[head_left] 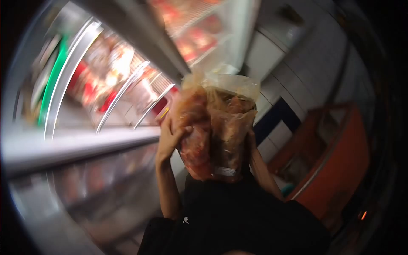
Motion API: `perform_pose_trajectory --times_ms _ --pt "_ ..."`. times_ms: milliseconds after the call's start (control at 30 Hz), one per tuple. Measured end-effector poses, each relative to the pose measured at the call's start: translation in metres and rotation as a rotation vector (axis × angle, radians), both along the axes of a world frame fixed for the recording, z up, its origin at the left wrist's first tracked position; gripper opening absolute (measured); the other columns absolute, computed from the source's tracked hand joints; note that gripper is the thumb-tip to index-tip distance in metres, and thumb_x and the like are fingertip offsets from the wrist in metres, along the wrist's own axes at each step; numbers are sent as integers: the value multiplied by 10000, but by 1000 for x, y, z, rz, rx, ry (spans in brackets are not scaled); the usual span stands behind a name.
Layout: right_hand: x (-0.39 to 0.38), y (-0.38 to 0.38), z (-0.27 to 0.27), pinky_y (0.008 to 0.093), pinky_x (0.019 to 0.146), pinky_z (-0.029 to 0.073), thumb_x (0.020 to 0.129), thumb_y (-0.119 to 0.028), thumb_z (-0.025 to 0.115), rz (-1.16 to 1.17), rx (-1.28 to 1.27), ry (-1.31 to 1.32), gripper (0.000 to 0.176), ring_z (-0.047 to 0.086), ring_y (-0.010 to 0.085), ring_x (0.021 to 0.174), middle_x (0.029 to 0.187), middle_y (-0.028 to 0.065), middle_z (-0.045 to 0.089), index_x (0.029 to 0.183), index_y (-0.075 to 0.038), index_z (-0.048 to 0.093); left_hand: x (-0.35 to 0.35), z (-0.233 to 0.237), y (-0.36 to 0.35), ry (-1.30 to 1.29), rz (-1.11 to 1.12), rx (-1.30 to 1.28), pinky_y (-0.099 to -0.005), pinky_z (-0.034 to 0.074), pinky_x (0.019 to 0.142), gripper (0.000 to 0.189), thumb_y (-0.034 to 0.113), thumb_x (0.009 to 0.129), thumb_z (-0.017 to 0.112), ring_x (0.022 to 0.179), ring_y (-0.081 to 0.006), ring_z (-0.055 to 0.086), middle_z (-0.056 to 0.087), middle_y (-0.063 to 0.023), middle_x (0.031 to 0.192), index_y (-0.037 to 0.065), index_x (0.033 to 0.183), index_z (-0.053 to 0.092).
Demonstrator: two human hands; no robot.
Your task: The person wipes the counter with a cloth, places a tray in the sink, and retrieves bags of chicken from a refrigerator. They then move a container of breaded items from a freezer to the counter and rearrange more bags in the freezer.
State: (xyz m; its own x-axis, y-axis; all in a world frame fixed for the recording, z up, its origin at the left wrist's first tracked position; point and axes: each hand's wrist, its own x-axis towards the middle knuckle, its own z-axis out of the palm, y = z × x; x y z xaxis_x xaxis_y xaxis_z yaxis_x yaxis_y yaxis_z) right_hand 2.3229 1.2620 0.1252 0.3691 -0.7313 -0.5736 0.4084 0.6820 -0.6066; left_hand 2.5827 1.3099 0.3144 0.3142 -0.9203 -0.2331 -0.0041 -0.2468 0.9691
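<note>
Two clear plastic bags packed with what looks like meat are held up side by side before my chest. The left bag of meat (196,136) is reddish, and my left hand (172,137) grips its side with the thumb across the front. Browner pieces fill the right bag of meat (229,140), whose top looks loose and spread. A small white label (225,171) shows near its bottom. My right hand (251,142) presses along that bag's right edge, most of its fingers hidden behind the plastic.
To the left, a lit display case (123,80) holds blurred red packages and wire racks. More red packs lie on a shelf (195,32) at the top. On the right stands an orange bin-like container (335,157) beside a white tiled wall (293,80).
</note>
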Motion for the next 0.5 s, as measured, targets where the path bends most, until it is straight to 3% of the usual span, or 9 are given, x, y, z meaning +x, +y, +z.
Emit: perform_pose_trajectory --times_ms 100,200,233,300,367,400,433,500 --pt "-127 -12 -43 344 877 456 903 -389 455 -209 35 127 517 573 254 1009 1133 155 575 1212 25 485 -149 -35 -85 119 -358 129 -291 455 818 549 205 764 676 963 -170 543 555 -104 1079 -36 1208 461" --pt "-274 7 -91 343 876 456 902 -389 457 -470 120 270 517 573 254 1007 1130 155 577 1211 25 486 -301 -71 -140 13 -501 324 -324 401 928 592 263 804 650 1071 -204 503 512 -119 1187 -26 1264 416" --pt "-330 18 -106 343 876 456 902 -389 457 -571 161 307 517 574 253 1007 1130 155 577 1211 25 487 -366 -93 -152 30 -532 398 -335 376 964 606 280 817 637 1108 -216 482 491 -124 1227 -21 1285 399" --pt "-439 42 -131 343 876 456 902 -389 459 -778 247 344 518 574 253 1006 1128 155 578 1210 26 487 -495 -153 -182 342 -673 502 -336 318 1012 610 305 857 584 1185 -226 431 442 -127 1300 -23 1322 366" --pt "-528 65 -133 340 870 456 895 -394 474 -1001 332 316 526 578 250 994 1117 155 584 1204 31 492 -601 -221 -201 350 -873 637 -335 307 1022 609 332 866 566 1206 -227 417 438 -132 1306 -37 1311 375" --pt "-568 78 -126 337 865 457 889 -399 489 -1116 365 294 535 583 247 982 1106 155 589 1199 37 496 -649 -255 -201 358 -949 623 -341 351 1001 607 374 874 535 1172 -244 461 468 -146 1279 -38 1296 393" --pt "-594 89 -114 331 855 457 876 -409 518 -1249 411 243 552 591 240 959 1085 155 600 1187 48 504 -703 -242 -203 341 -1025 632 -341 351 1001 607 374 874 535 1172 -244 461 468 -146 1279 -38 1296 393" --pt "-629 104 -98 327 851 459 874 -434 522 -1469 383 111 585 584 229 969 1099 166 588 1186 60 496 -805 -195 -192 672 -1141 863 -350 407 961 593 414 879 493 1104 -253 521 513 -148 1223 -25 1271 421"
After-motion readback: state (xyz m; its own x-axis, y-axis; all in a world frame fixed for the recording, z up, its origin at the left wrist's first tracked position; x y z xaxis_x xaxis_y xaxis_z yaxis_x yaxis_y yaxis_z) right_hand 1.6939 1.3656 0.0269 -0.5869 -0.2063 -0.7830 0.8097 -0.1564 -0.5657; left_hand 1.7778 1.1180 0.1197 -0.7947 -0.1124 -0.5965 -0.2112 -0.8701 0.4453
